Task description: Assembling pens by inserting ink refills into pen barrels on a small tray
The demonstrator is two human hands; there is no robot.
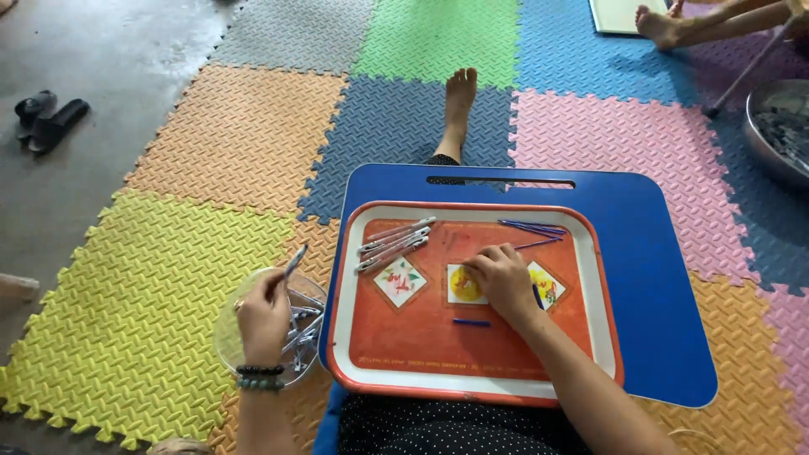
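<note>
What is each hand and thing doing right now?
left hand: holding one pen barrel above the clear bowl
right hand: resting on the orange tray
grey pen barrels: lying in a pile on the tray
blue refills: lying loose

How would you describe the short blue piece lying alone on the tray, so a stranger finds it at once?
Start at the orange tray on the blue lap desk. Look just below the right hand, toward the tray's near edge. There lies the short blue stick, alone and flat, unlike the longer blue sticks grouped at the far right corner.
</note>
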